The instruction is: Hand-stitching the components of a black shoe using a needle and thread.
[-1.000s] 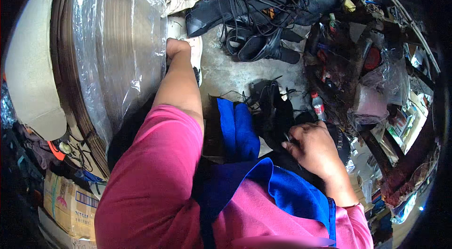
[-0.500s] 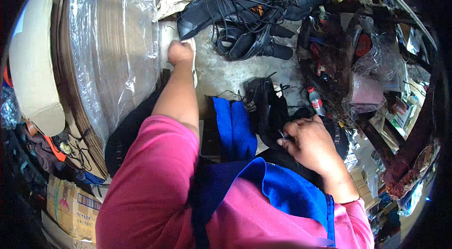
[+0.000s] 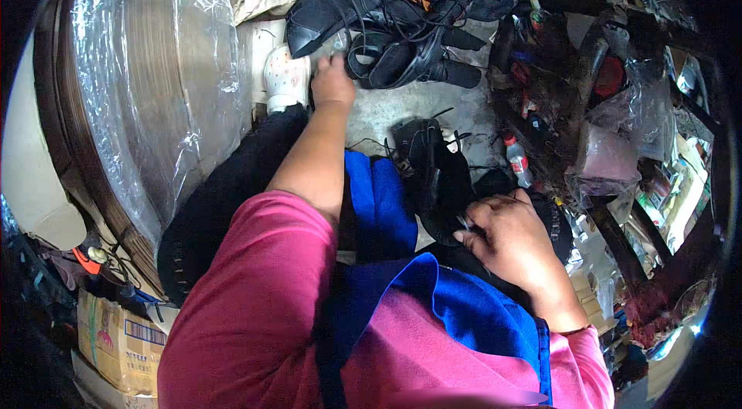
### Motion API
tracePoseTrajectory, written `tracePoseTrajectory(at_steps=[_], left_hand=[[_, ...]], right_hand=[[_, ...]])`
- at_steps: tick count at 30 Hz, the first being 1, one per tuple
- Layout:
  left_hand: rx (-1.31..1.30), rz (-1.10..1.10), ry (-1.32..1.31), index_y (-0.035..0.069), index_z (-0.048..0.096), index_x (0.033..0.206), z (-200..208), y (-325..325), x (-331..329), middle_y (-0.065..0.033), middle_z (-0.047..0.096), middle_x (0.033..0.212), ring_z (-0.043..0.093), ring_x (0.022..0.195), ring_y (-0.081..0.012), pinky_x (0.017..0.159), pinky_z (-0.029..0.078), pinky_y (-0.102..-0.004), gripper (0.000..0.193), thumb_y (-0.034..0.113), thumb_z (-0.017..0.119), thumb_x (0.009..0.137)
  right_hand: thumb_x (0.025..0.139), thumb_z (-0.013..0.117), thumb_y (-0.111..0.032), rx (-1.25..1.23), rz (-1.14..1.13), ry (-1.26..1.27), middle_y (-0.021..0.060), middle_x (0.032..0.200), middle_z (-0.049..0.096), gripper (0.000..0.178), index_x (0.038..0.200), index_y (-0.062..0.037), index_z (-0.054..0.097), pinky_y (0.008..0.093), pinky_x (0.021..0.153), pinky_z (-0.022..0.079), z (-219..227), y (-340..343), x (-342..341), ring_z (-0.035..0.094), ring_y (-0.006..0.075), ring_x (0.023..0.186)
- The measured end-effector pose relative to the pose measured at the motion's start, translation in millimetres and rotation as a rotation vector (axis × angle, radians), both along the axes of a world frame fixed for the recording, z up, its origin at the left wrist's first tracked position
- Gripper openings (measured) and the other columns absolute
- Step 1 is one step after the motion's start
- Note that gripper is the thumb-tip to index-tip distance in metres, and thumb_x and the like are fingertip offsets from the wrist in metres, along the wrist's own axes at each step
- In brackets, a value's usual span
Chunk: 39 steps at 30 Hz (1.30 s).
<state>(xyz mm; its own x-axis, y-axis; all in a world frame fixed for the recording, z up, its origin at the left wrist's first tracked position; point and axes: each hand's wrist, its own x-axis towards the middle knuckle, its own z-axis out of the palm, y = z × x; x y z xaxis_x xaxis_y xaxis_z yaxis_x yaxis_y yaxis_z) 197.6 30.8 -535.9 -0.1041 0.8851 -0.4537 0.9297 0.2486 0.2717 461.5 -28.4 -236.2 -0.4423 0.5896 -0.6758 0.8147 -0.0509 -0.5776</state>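
Observation:
My left hand (image 3: 332,86) reaches down to the floor, its fingertips apart, between a white clog with coloured dots (image 3: 286,73) on my foot and a heap of black shoe uppers (image 3: 410,15) with loose laces. A small clear, shiny thing (image 3: 340,39) shows just beyond those fingertips; I cannot tell what it is. My right hand (image 3: 506,231) is closed in a pinch near my lap. A small shiny bit shows at its fingertips, too little to name. Beside that hand is a black shoe (image 3: 444,192) with its laces loose.
Stacked brown sheets wrapped in clear plastic (image 3: 162,61) rise at the left. On the right, a dark frame (image 3: 583,84) holds plastic bags and clutter. A small red-capped bottle (image 3: 516,160) stands beside it. Blue cloth (image 3: 379,200) hangs between my legs; a carton (image 3: 127,339) sits lower left.
My left hand has moved right, off the white clog, and its fingers have gone from curled to apart. My left leg has shifted, baring the clog. The right hand stays put.

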Motion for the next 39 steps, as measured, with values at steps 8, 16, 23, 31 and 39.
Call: tracePoseTrajectory(at_steps=[8, 16, 23, 31, 39], left_hand=[[-0.187, -0.279, 0.212, 0.012, 0.045, 0.131, 17, -10, -9, -0.0073, 0.032, 0.142, 0.046, 0.119, -0.0307, 0.098, 0.038, -0.0432, 0.05, 0.009, 0.049, 0.081], [-0.151, 0.149, -0.002, 0.004, 0.053, 0.119, 0, -44, -14, -0.0191, 0.047, 0.127, 0.049, 0.113, -0.0364, 0.096, 0.041, -0.0403, 0.048, 0.017, 0.063, 0.073], [-0.299, 0.605, 0.069, -0.003, 0.047, 0.112, 15, -7, 21, -0.0245, 0.048, 0.119, 0.055, 0.105, -0.0391, 0.09, 0.047, -0.0423, 0.062, 0.026, 0.075, 0.066], [-0.319, 0.455, 0.083, -0.001, 0.063, 0.095, -20, -9, 25, -0.0231, 0.063, 0.101, 0.062, 0.096, -0.0369, 0.083, 0.05, -0.0415, 0.031, 0.019, 0.068, 0.072], [-0.214, 0.237, 0.157, 0.005, 0.068, 0.082, -24, -7, 7, -0.0185, 0.066, 0.092, 0.065, 0.087, -0.0353, 0.079, 0.051, -0.0411, 0.018, 0.02, 0.064, 0.073]], right_hand=[[0.074, 0.066, -0.022, -0.012, 0.008, -0.007, 0.0107, 0.074, 0.06, 0.018, 0.076, -0.0071, 0.058, 0.0405, 0.074, 0.039, 0, 3, -1, 0.059, 0.0296, 0.08], [0.074, 0.067, -0.022, -0.013, 0.029, -0.018, 0.011, 0.075, 0.06, 0.018, 0.078, -0.007, 0.057, 0.0411, 0.075, 0.039, 2, 2, 1, 0.059, 0.0299, 0.081], [0.075, 0.066, -0.023, -0.036, 0.026, -0.022, 0.0111, 0.077, 0.06, 0.019, 0.083, -0.0075, 0.059, 0.0414, 0.075, 0.039, 0, 4, -1, 0.059, 0.0295, 0.082], [0.075, 0.066, -0.024, -0.03, 0.01, -0.004, 0.0114, 0.082, 0.062, 0.021, 0.086, -0.0074, 0.06, 0.0411, 0.077, 0.04, -1, 6, -2, 0.059, 0.0291, 0.084], [0.076, 0.065, -0.024, -0.028, 0.017, -0.004, 0.0115, 0.077, 0.061, 0.019, 0.08, -0.0073, 0.058, 0.041, 0.075, 0.039, 2, 5, -3, 0.06, 0.03, 0.082]])
